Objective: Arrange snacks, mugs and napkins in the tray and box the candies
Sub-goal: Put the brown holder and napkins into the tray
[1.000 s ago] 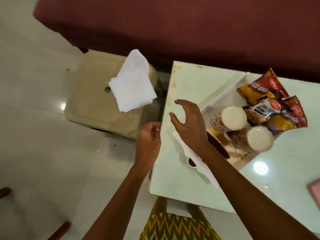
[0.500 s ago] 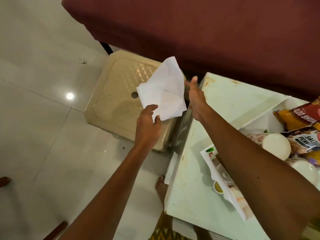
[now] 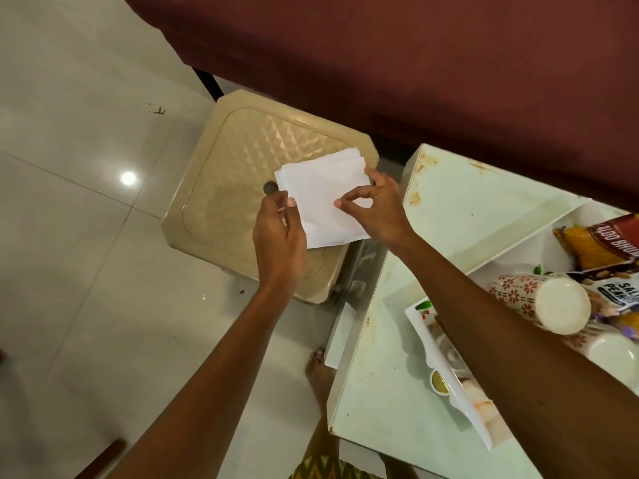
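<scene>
Both grips pinch my napkins (image 3: 321, 198) over the stool (image 3: 242, 188).
My right forearm (image 3: 518, 340) crosses the tabletop (image 3: 466, 202), hiding part of the tray (image 3: 460, 402) beside a mug (image 3: 543, 302).

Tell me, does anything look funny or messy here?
Yes. The two mugs lie tipped on their sides in the tray, not upright. The table has rusty-brown stains near its far corner. The napkins sit off the table, over a stool, held by both hands.
</scene>
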